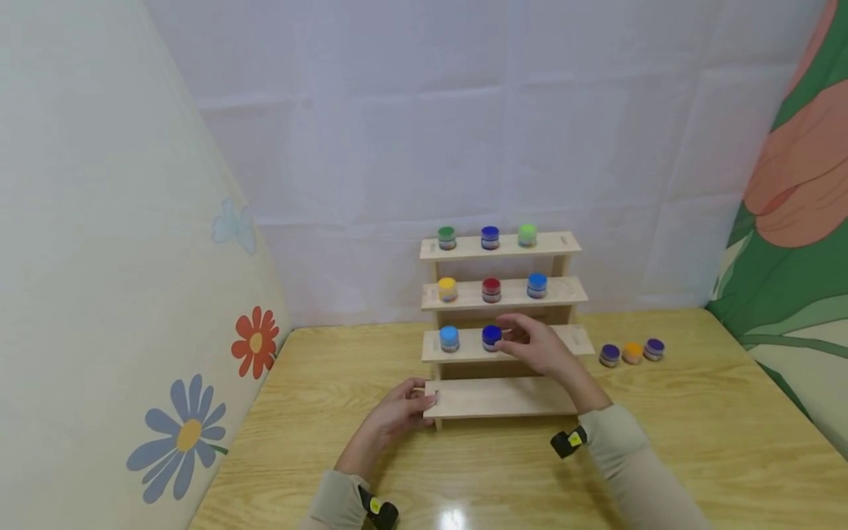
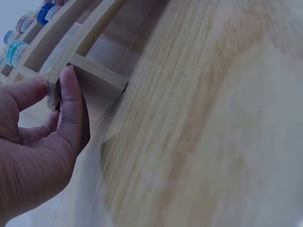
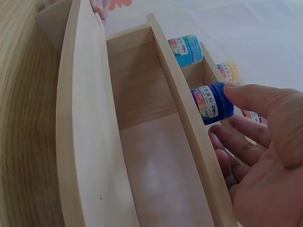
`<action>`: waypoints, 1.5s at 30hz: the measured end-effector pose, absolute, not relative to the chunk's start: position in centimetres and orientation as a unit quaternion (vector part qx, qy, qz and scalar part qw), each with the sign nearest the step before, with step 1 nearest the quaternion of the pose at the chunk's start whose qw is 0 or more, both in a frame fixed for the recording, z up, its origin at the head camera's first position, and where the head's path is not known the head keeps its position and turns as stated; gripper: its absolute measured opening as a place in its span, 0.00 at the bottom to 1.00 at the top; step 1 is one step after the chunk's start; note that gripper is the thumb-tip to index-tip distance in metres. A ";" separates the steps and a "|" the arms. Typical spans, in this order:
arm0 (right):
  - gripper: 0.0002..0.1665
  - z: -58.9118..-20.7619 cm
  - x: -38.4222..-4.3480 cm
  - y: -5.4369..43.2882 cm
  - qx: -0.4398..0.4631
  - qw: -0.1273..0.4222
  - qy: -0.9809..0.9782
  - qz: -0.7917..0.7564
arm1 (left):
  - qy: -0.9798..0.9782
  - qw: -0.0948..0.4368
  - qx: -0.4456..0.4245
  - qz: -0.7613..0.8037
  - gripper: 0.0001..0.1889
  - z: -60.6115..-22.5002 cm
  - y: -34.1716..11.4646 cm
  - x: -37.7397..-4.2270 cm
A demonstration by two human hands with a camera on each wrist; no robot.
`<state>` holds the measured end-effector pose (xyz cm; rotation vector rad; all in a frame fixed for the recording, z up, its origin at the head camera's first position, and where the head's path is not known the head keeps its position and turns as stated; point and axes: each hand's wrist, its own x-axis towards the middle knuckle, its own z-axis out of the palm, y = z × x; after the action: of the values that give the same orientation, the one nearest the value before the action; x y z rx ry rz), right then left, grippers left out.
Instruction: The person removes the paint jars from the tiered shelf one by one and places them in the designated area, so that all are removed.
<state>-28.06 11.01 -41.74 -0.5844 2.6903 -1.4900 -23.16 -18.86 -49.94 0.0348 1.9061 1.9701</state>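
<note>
A dark blue paint jar (image 1: 492, 338) stands on the second shelf from the bottom of a stepped wooden rack (image 1: 503, 397). My right hand (image 1: 535, 346) holds this jar from its right side, thumb and index finger at its lid, the other fingers loosely bent. To the left on that shelf is a light blue paint jar (image 1: 449, 338). With my left hand (image 1: 399, 408) I grip the left end of the bottom shelf, thumb on top and fingers beneath, as the left wrist view (image 2: 47, 123) shows.
Higher shelves carry more jars, among them a yellow jar (image 1: 447, 289), a red jar (image 1: 491, 290) and a green jar (image 1: 447, 238). Right of the rack, two purple jars (image 1: 609, 355) and an orange jar (image 1: 632, 353) stand on the wooden table (image 1: 715, 442). White cloth hangs behind.
</note>
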 end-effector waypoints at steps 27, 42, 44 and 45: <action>0.28 -42.1 -28.6 9.3 -0.182 0.001 0.898 -0.401 | 0.681 0.193 0.012 0.706 0.22 -50.0 -18.8 -22.8; 0.28 -41.8 -27.1 11.9 -0.153 -0.018 0.889 -0.431 | 0.675 0.194 0.002 0.712 0.22 -49.9 -18.7 -22.9; 0.28 -41.9 -26.8 12.6 -0.158 -0.027 0.890 -0.427 | 0.675 0.195 0.002 0.712 0.23 -49.8 -18.7 -22.8; 0.28 -41.9 -26.7 13.0 -0.160 -0.030 0.891 -0.425 | 0.675 0.196 0.001 0.712 0.23 -49.8 -18.7 -22.8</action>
<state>-26.71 13.00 -41.90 -0.5114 2.8526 -1.3606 -22.79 -18.73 -49.75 0.0029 1.8907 1.9935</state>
